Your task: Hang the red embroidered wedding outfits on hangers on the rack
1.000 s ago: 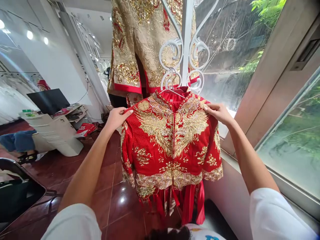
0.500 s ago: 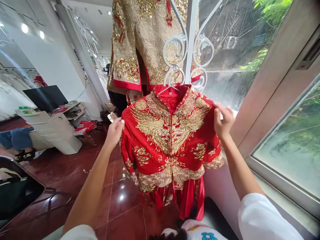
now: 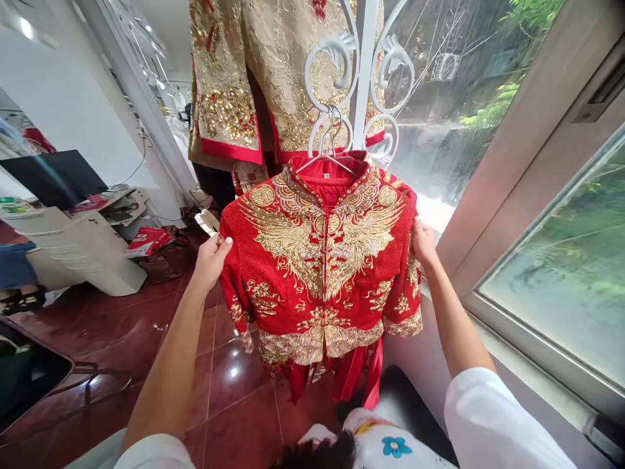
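In front of me a red jacket (image 3: 295,303) with gold embroidery hangs on a thin wire hanger (image 3: 328,156). At its left shoulder edge my left hand (image 3: 209,264) is closed, thumb against the upper sleeve. A pale ridged piece (image 3: 209,223) sticks up beside those fingers; I cannot make out what it is. On the opposite side my right hand (image 3: 424,246) pinches the other upper sleeve, its fingertips partly behind the cloth. Below the jacket's hem hangs red cloth (image 3: 359,374).
The hanger hooks onto a white scrollwork frame (image 3: 361,85). Behind it hangs a beige-and-gold garment (image 3: 278,85). A window (image 3: 551,247) borders the right. A desk (image 3: 97,247) with a monitor (image 3: 53,179) and a dark chair (image 3: 29,378) stand left.
My right hand has slid down from the shoulder onto the sleeve, drawing it in. The jacket's front lies flatter. The whole view has shifted, so things appear farther left.
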Demonstrator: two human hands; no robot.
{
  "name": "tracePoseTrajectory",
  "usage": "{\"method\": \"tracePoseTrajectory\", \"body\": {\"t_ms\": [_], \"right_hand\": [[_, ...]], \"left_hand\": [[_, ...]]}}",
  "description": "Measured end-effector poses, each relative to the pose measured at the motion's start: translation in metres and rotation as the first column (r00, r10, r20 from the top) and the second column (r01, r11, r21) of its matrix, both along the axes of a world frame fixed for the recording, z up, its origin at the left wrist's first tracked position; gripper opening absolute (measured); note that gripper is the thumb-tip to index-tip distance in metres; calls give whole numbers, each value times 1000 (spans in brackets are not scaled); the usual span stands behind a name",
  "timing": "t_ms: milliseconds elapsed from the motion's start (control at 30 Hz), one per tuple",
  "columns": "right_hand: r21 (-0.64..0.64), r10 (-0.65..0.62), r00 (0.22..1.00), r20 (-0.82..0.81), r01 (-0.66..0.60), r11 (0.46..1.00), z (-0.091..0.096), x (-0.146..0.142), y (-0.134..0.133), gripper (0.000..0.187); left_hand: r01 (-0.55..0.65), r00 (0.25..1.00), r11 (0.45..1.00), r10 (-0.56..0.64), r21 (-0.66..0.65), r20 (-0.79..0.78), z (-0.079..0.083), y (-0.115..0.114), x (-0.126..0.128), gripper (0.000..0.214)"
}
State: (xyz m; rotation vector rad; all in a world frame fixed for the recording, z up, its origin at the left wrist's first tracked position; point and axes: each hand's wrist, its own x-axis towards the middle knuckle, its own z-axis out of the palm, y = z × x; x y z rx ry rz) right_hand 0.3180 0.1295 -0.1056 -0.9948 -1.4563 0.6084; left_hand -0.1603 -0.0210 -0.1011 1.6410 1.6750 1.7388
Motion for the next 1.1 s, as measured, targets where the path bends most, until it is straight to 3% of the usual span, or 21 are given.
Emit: {"method": "tracePoseTrajectory", "body": {"t_ms": [100,267,367,467,567,633,667,733,767,800,833,867,933,1000,1100], "right_hand": [[-27,23,1000,-8,-23,999,-20,4,-10,57],[-144,171,977,-130,-189,971,-34,24,-39,49],[-165,157,956,-249,-201,966,-37,33,-47,41],[-163,133,958,-253,-178,970,-44,31,-42,45],[-131,59,991,-119,-75,988,-51,21,-36,48],[-25,-141,989,33,142,990,-48,12,-41,46],[71,-297,951,87,291,954,-43,5,-47,43],[277,-571,817,81,532,800,-27,-13,-64,35],[352,-631,774,50,578,736,-17,-26,-74,30],[397,-621,783,42,557,729,-5,-42,-83,24],[412,-551,831,73,479,776,6,-60,-91,22],[400,-442,885,150,354,845,17,-80,-98,24],[306,-262,907,330,160,939,36,-119,-105,31],[212,-189,884,427,105,972,49,-152,-107,38],[180,-244,861,446,181,967,61,-181,-106,34]], "left_hand": [[14,999,999,-16,-39,-44,-17,-5,-4,60],[-154,988,973,153,-174,-22,-55,-25,-14,52],[-212,977,961,213,-176,-14,-63,-35,-18,45],[-243,970,957,243,-156,-20,-64,-34,-14,38],[-289,957,952,287,-99,-43,-68,-33,1,34],[-357,934,934,356,-31,-32,-70,-35,16,38],[-422,906,906,423,29,-33,-68,-37,24,42],[-559,810,804,582,204,-70,-59,-40,45,48],[-590,758,748,643,302,-110,-51,-40,57,47],[-578,720,718,672,388,-171,-40,-39,70,42],[-528,702,722,667,446,-249,-27,-36,85,34],[-456,705,760,626,464,-333,-12,-32,100,25],[-330,712,852,508,407,-485,17,-21,130,17],[-272,735,910,407,314,-542,43,-9,157,26],[-289,766,926,376,243,-521,72,5,182,37]]}}
